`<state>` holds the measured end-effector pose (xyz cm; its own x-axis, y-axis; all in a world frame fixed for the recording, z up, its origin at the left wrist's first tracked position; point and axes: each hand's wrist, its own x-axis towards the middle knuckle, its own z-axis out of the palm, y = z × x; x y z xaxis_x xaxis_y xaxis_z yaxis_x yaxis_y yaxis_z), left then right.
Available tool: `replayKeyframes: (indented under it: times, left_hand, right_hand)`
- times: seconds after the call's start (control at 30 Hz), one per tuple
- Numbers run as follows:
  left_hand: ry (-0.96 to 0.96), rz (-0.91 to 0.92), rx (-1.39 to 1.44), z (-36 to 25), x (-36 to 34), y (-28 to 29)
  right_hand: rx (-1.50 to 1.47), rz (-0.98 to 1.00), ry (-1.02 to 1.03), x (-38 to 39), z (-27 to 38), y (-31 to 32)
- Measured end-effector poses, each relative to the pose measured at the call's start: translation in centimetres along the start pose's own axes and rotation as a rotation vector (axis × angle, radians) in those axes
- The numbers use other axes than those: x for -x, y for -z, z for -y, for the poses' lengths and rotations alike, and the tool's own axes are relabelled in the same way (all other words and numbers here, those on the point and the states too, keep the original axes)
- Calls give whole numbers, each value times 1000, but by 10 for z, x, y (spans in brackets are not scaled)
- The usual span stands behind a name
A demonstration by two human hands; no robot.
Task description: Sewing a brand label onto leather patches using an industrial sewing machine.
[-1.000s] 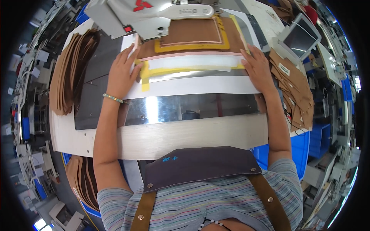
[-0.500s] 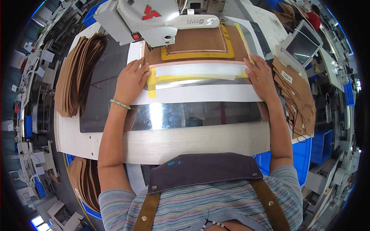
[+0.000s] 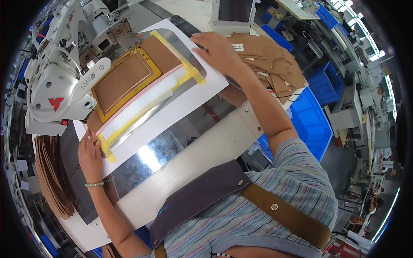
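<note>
My left hand (image 3: pixel 91 155) lies with outstretched fingers at the near left corner of a brown sheet (image 3: pixel 165 55), beside a strip of yellow tape. My right hand (image 3: pixel 218 50) reaches past the sheet's right side, fingers loosely extended and nothing visibly held. It is nearest to the white board's right edge and the pile of brown pieces. A yellow rectangular frame (image 3: pixel 155 76) lies over the brown sheet. Along the sheet's near edge runs a pink strip (image 3: pixel 142 91), then a white taped band (image 3: pixel 137 105). All this rests on a white board (image 3: pixel 180 112).
A white sewing machine head (image 3: pixel 51 92) stands over the work's left side. Brown flat pieces (image 3: pixel 266 56) are heaped at right, below a screen (image 3: pixel 234 10). A folded brown stack (image 3: pixel 50 176) lies at left. A blue bin (image 3: pixel 307 120) sits beyond the table's right edge.
My right hand has left the brown sheet's right corner and moved outward and away. My left hand stays at the left corner. The view has turned toward the right.
</note>
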<state>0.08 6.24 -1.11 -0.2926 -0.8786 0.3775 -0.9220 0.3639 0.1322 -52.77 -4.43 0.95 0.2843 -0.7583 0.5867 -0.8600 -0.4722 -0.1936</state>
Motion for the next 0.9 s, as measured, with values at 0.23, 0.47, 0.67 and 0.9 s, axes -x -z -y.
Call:
replayKeyframes:
  times: [0.23, 0.47, 0.67, 0.9]
  left_hand:
    - [-6, 2, -2, 1, 1, 0]
    - [35, 18, 9, 7, 2, 3]
    - [-2, -14, 47, 1, -1, -2]
    - [24, -8, 28, 4, 2, 0]
  right_hand:
    - [221, 398, -434, -4, -98, 66]
    - [101, 400, -348, 10, -144, 28]
    - [312, 688, -419, -8, -127, 31]
    - [-174, 399, -201, -54, -88, 26]
